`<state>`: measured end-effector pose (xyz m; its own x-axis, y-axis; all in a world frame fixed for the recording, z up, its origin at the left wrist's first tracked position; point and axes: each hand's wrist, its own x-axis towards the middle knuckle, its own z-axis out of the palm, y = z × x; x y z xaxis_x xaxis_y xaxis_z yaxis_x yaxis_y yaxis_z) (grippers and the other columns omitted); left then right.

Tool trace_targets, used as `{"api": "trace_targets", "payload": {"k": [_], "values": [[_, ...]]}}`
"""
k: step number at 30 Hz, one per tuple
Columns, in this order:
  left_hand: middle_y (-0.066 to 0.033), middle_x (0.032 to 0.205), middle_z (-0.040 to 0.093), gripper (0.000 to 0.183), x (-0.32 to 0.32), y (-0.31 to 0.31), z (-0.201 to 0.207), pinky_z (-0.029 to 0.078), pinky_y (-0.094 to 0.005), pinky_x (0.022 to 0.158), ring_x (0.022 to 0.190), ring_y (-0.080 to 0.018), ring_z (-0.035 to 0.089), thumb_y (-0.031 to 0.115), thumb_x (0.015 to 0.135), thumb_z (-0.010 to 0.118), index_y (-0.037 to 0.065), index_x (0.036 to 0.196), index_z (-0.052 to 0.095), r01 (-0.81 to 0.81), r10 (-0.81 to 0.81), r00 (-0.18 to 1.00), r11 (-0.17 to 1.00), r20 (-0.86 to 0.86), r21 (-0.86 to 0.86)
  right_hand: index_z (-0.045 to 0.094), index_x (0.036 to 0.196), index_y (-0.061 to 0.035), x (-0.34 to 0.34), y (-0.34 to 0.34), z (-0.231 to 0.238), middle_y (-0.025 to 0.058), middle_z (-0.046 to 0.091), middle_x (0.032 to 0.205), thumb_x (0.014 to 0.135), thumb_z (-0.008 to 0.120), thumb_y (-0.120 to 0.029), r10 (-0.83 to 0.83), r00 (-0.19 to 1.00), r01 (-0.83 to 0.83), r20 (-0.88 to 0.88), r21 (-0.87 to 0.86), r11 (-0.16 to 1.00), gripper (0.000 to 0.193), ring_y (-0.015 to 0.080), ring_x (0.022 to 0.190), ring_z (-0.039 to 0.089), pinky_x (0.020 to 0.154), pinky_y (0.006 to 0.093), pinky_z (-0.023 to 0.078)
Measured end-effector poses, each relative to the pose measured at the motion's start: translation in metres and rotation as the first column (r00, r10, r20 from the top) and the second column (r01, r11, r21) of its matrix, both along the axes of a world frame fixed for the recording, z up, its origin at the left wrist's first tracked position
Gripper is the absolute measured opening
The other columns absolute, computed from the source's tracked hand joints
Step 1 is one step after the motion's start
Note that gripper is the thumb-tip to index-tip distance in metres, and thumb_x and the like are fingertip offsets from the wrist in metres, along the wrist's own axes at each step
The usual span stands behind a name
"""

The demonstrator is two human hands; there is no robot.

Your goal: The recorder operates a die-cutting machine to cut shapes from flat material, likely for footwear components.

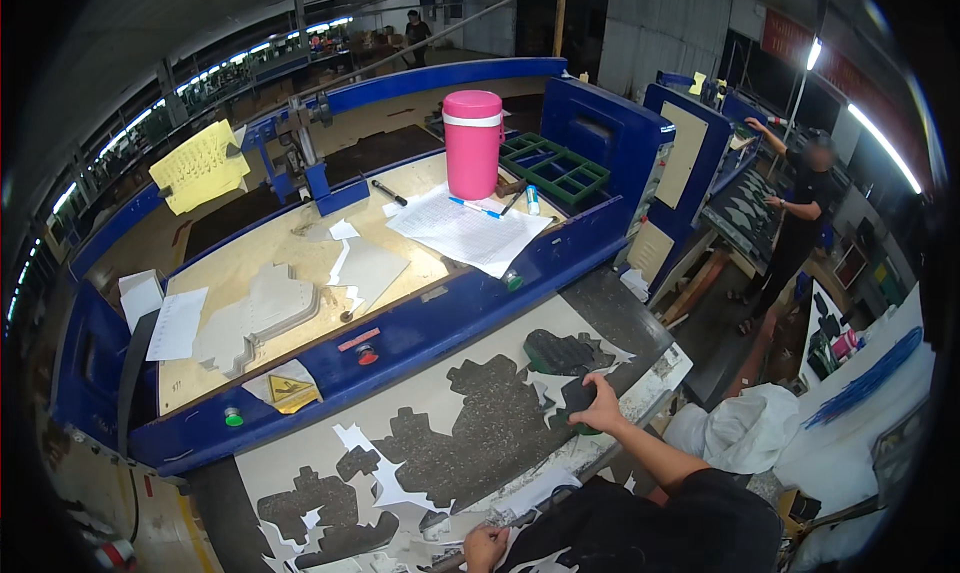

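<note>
Currently, the right hand point(597, 408) is gripping a dark block point(577, 397) from its right side, thumb and fingers curving apart around it rather than pressing together. Some green is showing below the grip. The block is sitting at or just above the right part of a pale sheet point(420, 380); whether it is touching, cannot tell. Just beyond it, a dark green piece point(560, 353) is lying on the same work area. Large dark, jagged-edged patches are showing across the sheet, and a white scrap point(375, 468) is lying left of centre.

The left hand point(485, 546) is resting low, by the near edge, its fingers curling; whether they are pinching anything, cannot tell.

Behind the sheet, a blue beam point(560, 251) is running across, bearing a red button point(367, 355). Past the beam, a tan board point(290, 238) is holding a stack of grey pieces point(270, 301), printed papers point(470, 235), a pink jug point(472, 153) and a green tray point(540, 157). Off to the right, a co-worker point(808, 188) in dark clothes is standing at another machine, one arm extending.
</note>
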<state>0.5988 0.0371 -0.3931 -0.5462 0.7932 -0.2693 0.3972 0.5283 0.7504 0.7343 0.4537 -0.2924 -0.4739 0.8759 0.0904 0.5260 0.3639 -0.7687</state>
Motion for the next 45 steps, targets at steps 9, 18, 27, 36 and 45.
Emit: {"api": "trace_targets", "payload": {"k": [9, 18, 27, 36, 45], "values": [[-0.0183, 0.099, 0.076, 0.020, 0.029, -0.011, 0.014, 0.056, -0.0453, 0.081, 0.085, -0.0394, 0.071, 0.021, 0.093, 0.078, 0.002, 0.096, 0.080, -0.055, 0.040, 0.988, 0.994, 0.152, 0.092, 0.050, 0.101, -0.0156, -0.014, 0.024, 0.014, 0.0124, 0.062, 0.112, 0.045, 0.099, -0.028, 0.093, 0.992, -0.103, 0.086, 0.122, 0.987, 0.076, 0.0405, 0.109, 0.063, 0.090, 0.0506, 0.053], [-0.0216, 0.102, 0.077, 0.028, 0.028, 0.011, 0.030, 0.055, -0.0467, 0.086, 0.098, -0.0376, 0.074, 0.027, 0.100, 0.075, 0.000, 0.104, 0.080, 0.166, -0.121, 0.964, 0.969, 0.235, -0.181, 0.053, 0.095, -0.0118, -0.046, 0.092, -0.026, 0.0121, 0.063, 0.098, 0.048, 0.099, -0.027, -0.067, 0.991, 0.057, -0.118, -0.083, 0.995, 0.067, 0.0324, 0.093, 0.065, 0.086, 0.0426, 0.054], [-0.0237, 0.092, 0.079, 0.037, -0.003, 0.153, 0.109, 0.058, -0.0492, 0.081, 0.087, -0.0427, 0.076, 0.032, 0.097, 0.080, -0.001, 0.116, 0.078, -0.163, 0.164, 0.977, 0.986, -0.135, 0.014, 0.048, 0.082, -0.0085, 0.012, 0.120, 0.008, 0.0108, 0.060, 0.086, 0.049, 0.095, -0.025, 0.105, 0.978, -0.127, -0.181, -0.113, 0.985, 0.060, 0.0335, 0.084, 0.061, 0.073, 0.0453, 0.050], [-0.0344, 0.169, 0.027, 0.123, -0.005, 0.326, 0.158, 0.028, -0.0642, 0.125, 0.155, -0.0551, 0.029, 0.044, 0.062, 0.101, 0.002, 0.158, 0.038, 0.282, -0.142, 0.810, 0.945, -0.570, 0.166, 0.064, 0.097, -0.0069, 0.084, 0.145, 0.013, -0.0020, 0.055, 0.087, 0.056, 0.103, -0.016, 0.354, 0.817, -0.565, -0.455, -0.503, 0.654, 0.058, 0.0141, 0.087, 0.055, 0.080, 0.0340, 0.047], [-0.0255, 0.175, 0.025, 0.127, 0.018, 0.368, 0.148, 0.025, -0.0627, 0.129, 0.162, -0.0482, 0.025, 0.037, 0.066, 0.099, 0.011, 0.169, 0.031, 0.477, -0.396, 0.724, 0.879, -0.565, -0.005, 0.062, 0.106, -0.0098, 0.129, 0.153, 0.068, -0.0034, 0.059, 0.096, 0.067, 0.090, 0.005, 0.067, 0.894, -0.448, -0.443, -0.891, 0.073, 0.049, 0.0111, 0.094, 0.059, 0.084, 0.0279, 0.047]]}}
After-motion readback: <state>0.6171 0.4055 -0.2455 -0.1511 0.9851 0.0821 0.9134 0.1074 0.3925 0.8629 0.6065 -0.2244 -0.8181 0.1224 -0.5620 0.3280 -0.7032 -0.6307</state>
